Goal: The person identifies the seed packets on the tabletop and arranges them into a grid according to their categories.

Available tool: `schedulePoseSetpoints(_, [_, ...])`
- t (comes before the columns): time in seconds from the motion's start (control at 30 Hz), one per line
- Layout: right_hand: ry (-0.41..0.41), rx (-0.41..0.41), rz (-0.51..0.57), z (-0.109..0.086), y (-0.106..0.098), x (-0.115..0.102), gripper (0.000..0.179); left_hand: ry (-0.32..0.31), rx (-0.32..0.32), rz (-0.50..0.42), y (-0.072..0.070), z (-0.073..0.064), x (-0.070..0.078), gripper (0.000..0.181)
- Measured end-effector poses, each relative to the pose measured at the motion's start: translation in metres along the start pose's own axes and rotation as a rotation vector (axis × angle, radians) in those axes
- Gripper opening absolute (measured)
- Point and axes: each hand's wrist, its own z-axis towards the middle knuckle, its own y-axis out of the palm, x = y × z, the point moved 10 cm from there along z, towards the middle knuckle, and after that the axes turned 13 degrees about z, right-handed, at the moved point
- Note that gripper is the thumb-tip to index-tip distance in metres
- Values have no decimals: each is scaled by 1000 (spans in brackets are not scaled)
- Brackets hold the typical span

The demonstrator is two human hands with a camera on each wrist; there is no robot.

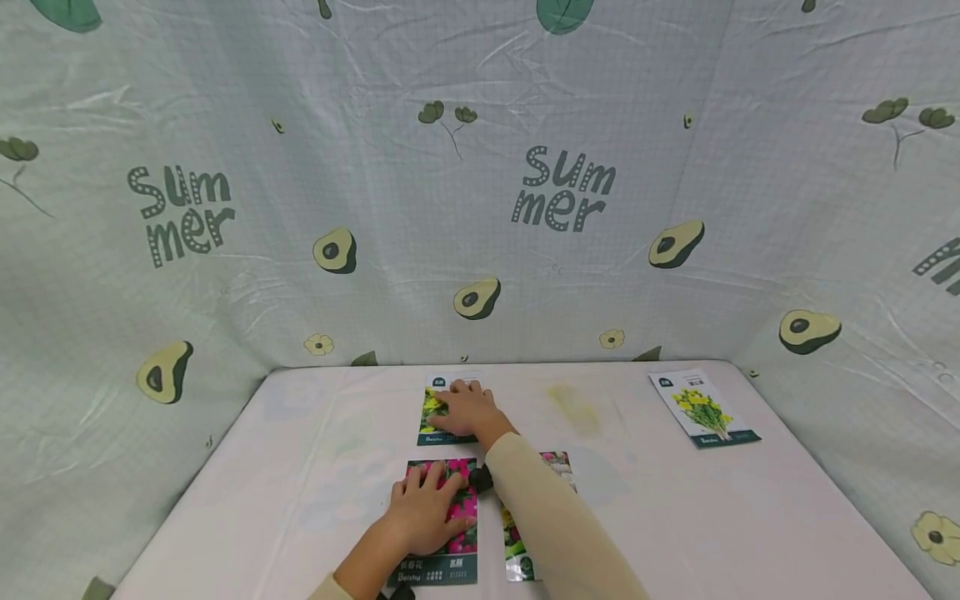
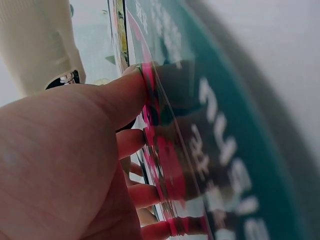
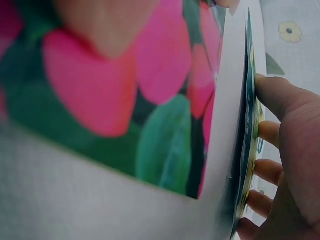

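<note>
My left hand [image 1: 422, 512] lies with fingers spread over a flower seed packet [image 1: 450, 572] with pink blossoms and a dark green bottom strip. In the left wrist view, the thumb and fingertips touch its glossy front. Farther back, my right hand [image 1: 467, 410] rests on a seed packet [image 1: 438, 438] with yellow flowers, covering much of its right side. The right wrist view shows those fingertips [image 3: 265, 171] against the packet's face. Partly hidden under the right sleeve is another packet [image 1: 514, 550] with mixed colourful flowers.
One more seed packet [image 1: 703, 410], printed with a yellow bouquet, lies tilted at the back right of the white-covered table [image 1: 300, 500]. A curtain [image 1: 405, 192] with avocado prints rises behind the table and along both sides. The right forearm crosses over the front middle.
</note>
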Motion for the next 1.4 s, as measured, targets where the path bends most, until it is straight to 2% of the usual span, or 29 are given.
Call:
schedulePoseSetpoints(0.27, [-13,21,-6,-1,-3,-3,63,-3,20,14,-2,-1,0,66])
schedulePoseSetpoints(0.53, [-18,26,-2,0,-3,-5,63,-5,15,19,-5,-2,0,70])
schedulePoseSetpoints(1.03, [-35,44,-18,3,-1,-5,64,-8,1,24,1,-1,-1,72])
schedulePoseSetpoints(1.4, [-32,55,-45,-1,-3,-9,63,2,14,21,-2,-3,0,71])
